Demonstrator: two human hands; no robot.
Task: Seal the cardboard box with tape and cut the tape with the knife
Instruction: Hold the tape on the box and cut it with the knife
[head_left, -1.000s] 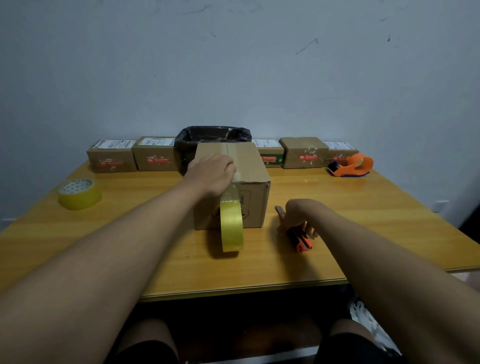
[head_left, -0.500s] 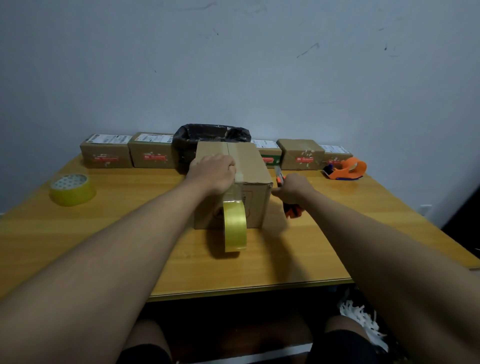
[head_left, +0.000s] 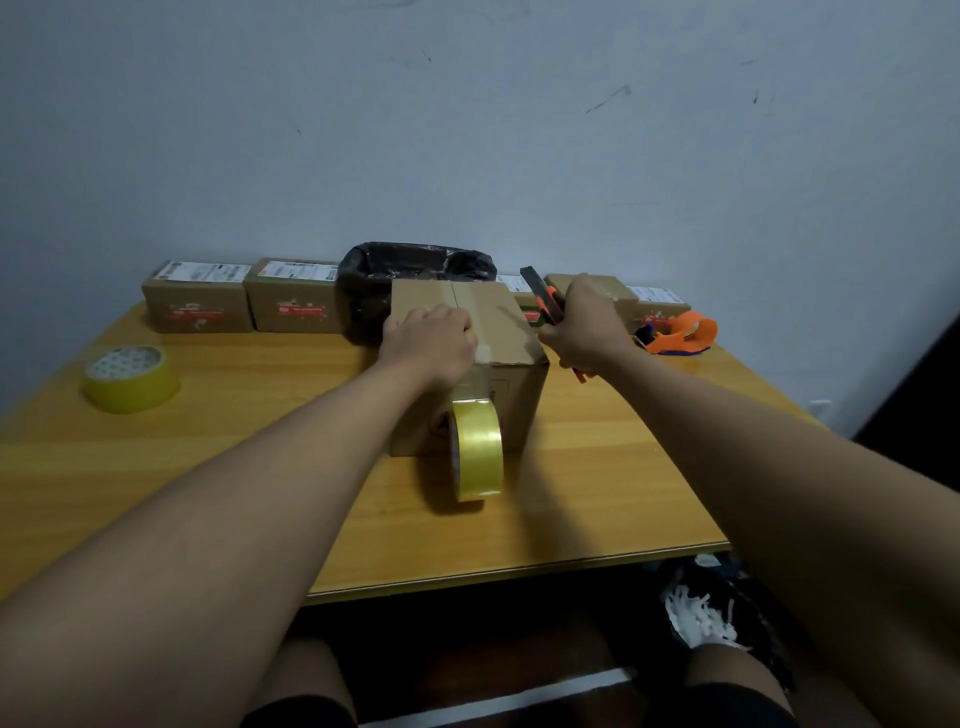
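- Head view: a cardboard box (head_left: 511, 332) stands near the middle of a wooden table (head_left: 260, 405), flaps closed, with a strip of tape running along the top seam.
- Left hand (head_left: 428, 343): palm down on the near left part of the box top, fingers curled at the seam and pressing on the tape. It grips nothing; it lies flat on the surface.
- Tape roll (head_left: 477, 449): stands on edge on the table, just in front of the box's near face and directly below the left hand. A strip of tape leads from the roll up the near face towards the hand.
- Right hand (head_left: 582, 325): raised beside the right side of the box, closed around the knife (head_left: 543, 297).
- Knife: orange and black, its tip pointing up and away above the hand, level with the far right corner of the box. A short orange end shows below the hand. It is apart from the tape strip.
- Second tape roll (head_left: 132, 378): lies flat at the left side of the table, well apart from both hands.
- Tape dispenser (head_left: 680, 335): orange, on the table to the right of the right hand.
- Back edge: a row of small boxes (head_left: 200, 304) and a black bag (head_left: 410, 270) behind the main box.
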